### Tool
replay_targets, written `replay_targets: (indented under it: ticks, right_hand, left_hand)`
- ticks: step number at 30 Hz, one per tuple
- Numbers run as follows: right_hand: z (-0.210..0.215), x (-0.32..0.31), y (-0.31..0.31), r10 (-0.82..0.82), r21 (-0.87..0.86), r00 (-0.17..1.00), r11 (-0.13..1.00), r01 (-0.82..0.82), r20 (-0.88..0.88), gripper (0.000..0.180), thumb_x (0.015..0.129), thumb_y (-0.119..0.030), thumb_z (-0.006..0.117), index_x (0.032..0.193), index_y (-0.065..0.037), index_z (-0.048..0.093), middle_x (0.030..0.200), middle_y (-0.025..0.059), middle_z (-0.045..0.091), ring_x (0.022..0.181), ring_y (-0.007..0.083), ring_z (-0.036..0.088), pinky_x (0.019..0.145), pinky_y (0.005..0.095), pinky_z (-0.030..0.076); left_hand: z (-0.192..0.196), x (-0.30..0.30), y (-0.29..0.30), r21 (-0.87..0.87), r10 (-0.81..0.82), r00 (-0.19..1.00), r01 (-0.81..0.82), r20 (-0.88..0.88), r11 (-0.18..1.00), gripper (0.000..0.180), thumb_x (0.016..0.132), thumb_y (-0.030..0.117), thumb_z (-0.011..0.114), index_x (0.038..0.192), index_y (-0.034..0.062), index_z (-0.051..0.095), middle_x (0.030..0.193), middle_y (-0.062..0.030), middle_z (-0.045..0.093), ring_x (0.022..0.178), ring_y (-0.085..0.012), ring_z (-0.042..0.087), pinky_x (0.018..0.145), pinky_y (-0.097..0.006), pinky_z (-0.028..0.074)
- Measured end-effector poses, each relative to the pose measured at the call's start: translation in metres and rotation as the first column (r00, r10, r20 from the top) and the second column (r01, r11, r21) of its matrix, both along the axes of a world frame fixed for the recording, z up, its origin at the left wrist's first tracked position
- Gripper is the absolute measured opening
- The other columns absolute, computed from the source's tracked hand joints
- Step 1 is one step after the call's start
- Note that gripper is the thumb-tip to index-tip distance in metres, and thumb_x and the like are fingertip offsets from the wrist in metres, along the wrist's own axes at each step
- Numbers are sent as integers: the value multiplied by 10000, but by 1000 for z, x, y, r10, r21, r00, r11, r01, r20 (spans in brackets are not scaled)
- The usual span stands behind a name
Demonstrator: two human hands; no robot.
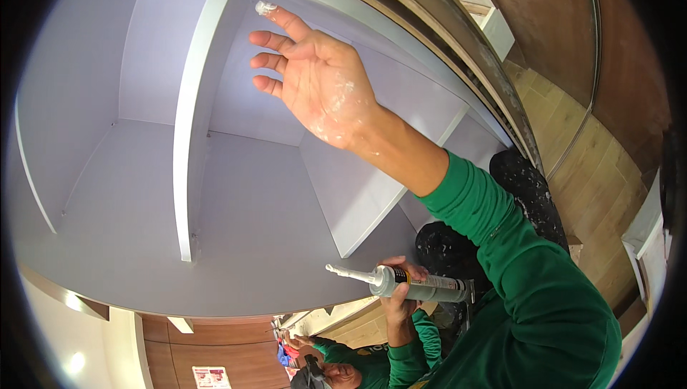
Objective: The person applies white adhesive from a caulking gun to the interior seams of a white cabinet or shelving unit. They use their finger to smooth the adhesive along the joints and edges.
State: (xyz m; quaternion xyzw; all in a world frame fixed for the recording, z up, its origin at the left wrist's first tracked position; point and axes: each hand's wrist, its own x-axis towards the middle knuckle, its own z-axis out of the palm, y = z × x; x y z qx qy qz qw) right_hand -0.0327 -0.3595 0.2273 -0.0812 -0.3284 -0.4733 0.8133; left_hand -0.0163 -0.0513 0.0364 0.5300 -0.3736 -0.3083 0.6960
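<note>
At far left, the inside of a pale grey-white laminate cabinet [86, 196], open toward the camera, with a bare left compartment. Next to it, a white upright divider panel [197, 103] running from the cabinet's top down to its front edge. Right of the divider, a second compartment, and raised in front of its back wall the right hand [322, 81]: released, palm showing, fingers spread and holding nothing, smeared with white on palm and wrist. On the topmost fingertip, a blob of white sealant [265, 7], just beside the upper inner corner of that compartment; touching the panel or not, hard to tell. Farther right, a short white shelf board [358, 196] slanting inside the cabinet. Below, near the lower edge, part of another person in a green sleeve [336, 349]. Just right of that, the left hand [401, 285] clenched around a grey cylindrical sealant cartridge with a white tapered nozzle [422, 287], held level below the cabinet's front edge, nozzle pointing left. Beyond, a dark speckled trouser knee [526, 181], then light wooden plank flooring [594, 174] at far right.
</note>
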Motion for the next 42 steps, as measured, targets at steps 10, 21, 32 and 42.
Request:
replay_targets:
  ticks: [10,21,32,42]
  right_hand:
    - [23,2,-14,-61,2,998,998,61,-28,667,890,-157,504,1540,-90,375,1287,141,470,1077,243,487,999,416,428]
    - [26,5,-26,-32,10,999,999,32,14,666,866,-162,490,1520,-94,381,1261,132,463,1082,244,456,1006,413,422]
    - [28,-17,-12,-87,-33,996,996,88,18,849,862,-126,538,1631,15,206,1241,109,479,998,203,473,980,403,424]
    - [-7,-7,-6,-187,-95,982,978,186,-7,688,863,-220,514,1523,-49,426,1225,134,538,1046,223,514,981,402,418]
  left_hand:
    - [1,1,-7,53,9,1000,-10,15,999,607,856,359,813,1258,21,508,814,-116,599,786,-254,633,796,-456,547]
    - [-9,12,5,-16,29,999,-29,-34,999,579,865,281,804,1279,4,509,846,-130,609,815,-249,637,844,-482,559]
    - [-9,13,8,-22,22,999,-23,-30,999,582,866,296,799,1276,3,506,850,-133,608,815,-257,637,838,-478,556]
    - [-9,18,4,-26,1,998,-3,-56,1000,569,871,273,786,1283,0,504,850,-137,607,810,-253,635,841,-477,555]
